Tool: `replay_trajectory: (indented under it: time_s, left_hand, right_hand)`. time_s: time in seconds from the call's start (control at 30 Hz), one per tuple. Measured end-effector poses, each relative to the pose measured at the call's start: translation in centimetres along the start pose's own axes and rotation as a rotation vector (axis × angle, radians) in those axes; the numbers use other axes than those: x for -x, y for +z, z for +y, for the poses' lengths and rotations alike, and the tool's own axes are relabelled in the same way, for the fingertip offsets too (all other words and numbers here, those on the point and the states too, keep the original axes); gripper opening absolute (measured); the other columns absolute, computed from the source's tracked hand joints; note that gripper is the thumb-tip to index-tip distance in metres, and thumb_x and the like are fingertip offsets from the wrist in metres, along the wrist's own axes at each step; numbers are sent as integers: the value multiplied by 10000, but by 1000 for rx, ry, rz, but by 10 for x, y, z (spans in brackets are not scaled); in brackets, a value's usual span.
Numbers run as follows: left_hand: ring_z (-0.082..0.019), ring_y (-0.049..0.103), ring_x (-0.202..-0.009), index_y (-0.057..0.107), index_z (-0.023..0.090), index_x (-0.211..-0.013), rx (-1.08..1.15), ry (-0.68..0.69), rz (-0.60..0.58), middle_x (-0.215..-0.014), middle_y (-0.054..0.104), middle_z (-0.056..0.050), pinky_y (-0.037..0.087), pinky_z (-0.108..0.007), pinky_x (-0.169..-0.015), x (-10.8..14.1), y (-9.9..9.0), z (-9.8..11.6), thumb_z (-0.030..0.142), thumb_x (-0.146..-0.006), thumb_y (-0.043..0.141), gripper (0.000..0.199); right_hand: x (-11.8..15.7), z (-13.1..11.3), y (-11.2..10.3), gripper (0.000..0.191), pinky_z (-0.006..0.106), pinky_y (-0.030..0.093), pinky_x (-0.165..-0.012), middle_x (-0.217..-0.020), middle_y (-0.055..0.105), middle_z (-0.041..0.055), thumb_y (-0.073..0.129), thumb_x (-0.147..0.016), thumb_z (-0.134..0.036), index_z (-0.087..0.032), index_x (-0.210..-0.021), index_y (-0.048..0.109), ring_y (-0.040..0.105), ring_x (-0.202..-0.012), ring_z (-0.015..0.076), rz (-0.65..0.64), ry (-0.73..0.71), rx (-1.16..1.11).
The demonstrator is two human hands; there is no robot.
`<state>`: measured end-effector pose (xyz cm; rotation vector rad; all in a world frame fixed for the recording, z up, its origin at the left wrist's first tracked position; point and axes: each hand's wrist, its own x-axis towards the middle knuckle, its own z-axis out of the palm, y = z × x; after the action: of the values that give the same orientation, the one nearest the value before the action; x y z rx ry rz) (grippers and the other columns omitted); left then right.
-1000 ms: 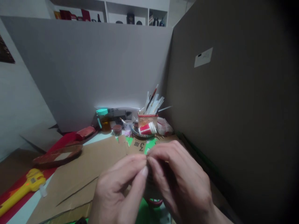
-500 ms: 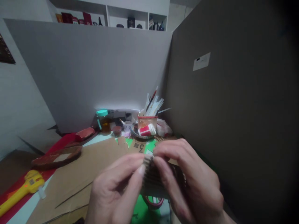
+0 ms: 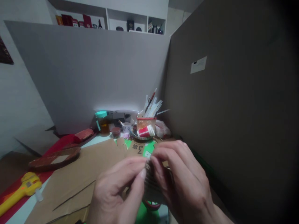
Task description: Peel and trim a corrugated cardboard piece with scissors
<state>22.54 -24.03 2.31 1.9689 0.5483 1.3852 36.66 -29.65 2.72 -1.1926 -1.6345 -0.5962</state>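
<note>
My left hand [image 3: 119, 189] pinches a small ridged piece that looks like corrugated cardboard [image 3: 151, 185], thumb and forefinger at its upper edge. My right hand [image 3: 181, 174] has its thumb and fingertips closed on the same edge, close beside the left fingertips. Much of the piece hides behind the fingers, and its lower part looks blurred and dark. Under the hands shows a green surface [image 3: 142, 214], with a round reddish rim [image 3: 151, 206] partly covered by the piece. Flat brown cardboard [image 3: 77, 174] lies to the left of my left hand.
A yellow glue gun [image 3: 23, 188] lies at the left, near a brown tray-like piece [image 3: 56, 158]. At the back stand a teal-lidded jar [image 3: 102, 124], a container of white sticks [image 3: 146, 123] and a tipped red-and-white paper cup [image 3: 146, 131]. A dark panel [image 3: 224, 93] rises at the right.
My right hand has shifted slightly left, closer to the left fingertips. The cardboard piece has turned a little between the fingers. The whole view has moved slightly.
</note>
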Motion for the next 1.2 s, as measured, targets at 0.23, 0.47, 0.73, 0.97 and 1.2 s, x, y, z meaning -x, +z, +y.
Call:
replay_trajectory:
  time_s: [0.23,0.47,0.73,0.97,1.2]
  left_hand:
    - [-126,688,-912,787,442,-897,79,-163,15,-944,764,84,508,-136,-821,0,-2,6,199,-820,657,286]
    - [-137,650,-902,775,346,-875,363,-371,-65,-922,729,50,504,-140,-810,-3,-3,5,316,-854,661,120]
    - [-152,563,-752,667,236,-787,453,-479,-250,-755,607,12,467,-205,-666,-11,-15,0,356,-883,622,161]
    - [-108,538,-682,652,224,-781,606,-695,-316,-708,596,21,419,-146,-586,-17,-19,6,346,-849,668,141]
    - [-144,532,-746,635,221,-765,333,-518,-349,-762,581,12,439,-203,-670,-16,-16,1,317,-841,609,125]
  right_hand:
    - [-2,-3,-6,135,346,463,-713,-879,625,99,552,-856,-23,-104,-939,622,573,-810,191,-61,26,-135]
    - [-3,1,-8,134,299,457,-643,-796,602,67,515,-895,-57,-123,-946,620,552,-712,168,-167,66,-174]
    - [-5,3,-13,232,295,433,-561,-749,520,64,439,-813,-19,-116,-925,619,478,-674,184,-287,-29,-214]
    - [-9,-1,-14,205,249,516,-671,-857,622,45,498,-872,-26,-141,-1033,554,589,-745,144,-249,46,-278]
    - [-10,-1,-21,218,213,541,-685,-841,619,32,504,-883,-33,-110,-1080,557,614,-740,125,-299,59,-244]
